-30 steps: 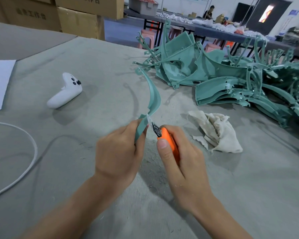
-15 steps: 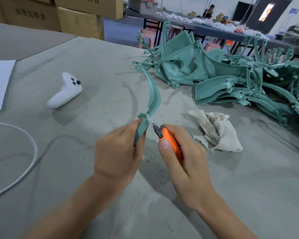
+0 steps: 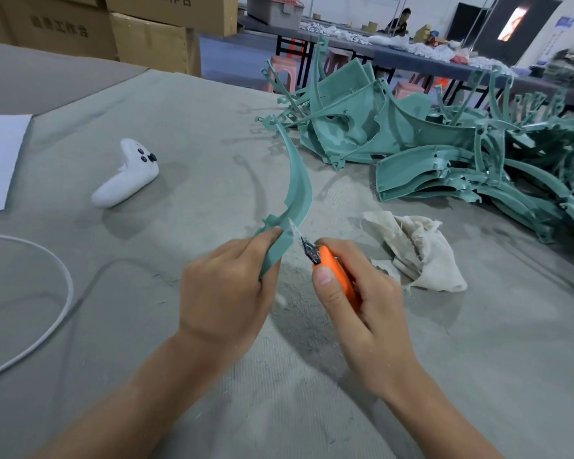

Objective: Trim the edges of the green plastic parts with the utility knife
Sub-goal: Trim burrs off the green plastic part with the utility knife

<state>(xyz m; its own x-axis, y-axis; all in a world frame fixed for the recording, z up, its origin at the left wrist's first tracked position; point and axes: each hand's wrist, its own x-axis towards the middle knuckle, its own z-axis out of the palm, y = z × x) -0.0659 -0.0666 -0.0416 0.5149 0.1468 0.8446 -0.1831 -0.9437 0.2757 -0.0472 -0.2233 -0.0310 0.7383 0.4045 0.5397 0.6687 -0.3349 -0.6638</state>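
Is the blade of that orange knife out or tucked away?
Out: a short silvery blade juts from the black nose of the utility knife, against the green part.

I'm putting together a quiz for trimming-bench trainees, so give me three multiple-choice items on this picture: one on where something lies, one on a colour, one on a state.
1. Where is the white controller?
A. on the floor
B. on the grey table, out to the left beyond the left hand
C. in the person's lap

2. What colour is the handle of the utility knife?
A. orange
B. blue
C. yellow

3. What state is the curved green part in?
A. lying flat, untouched
B. snapped in two
C. gripped by the left hand, knife at its edge

Answers:
1 B, it rests on the table's grey cover, left of that hand.
2 A, orange shows inside the right hand.
3 C, the left hand's fingers wrap its lower end and the blade meets it.
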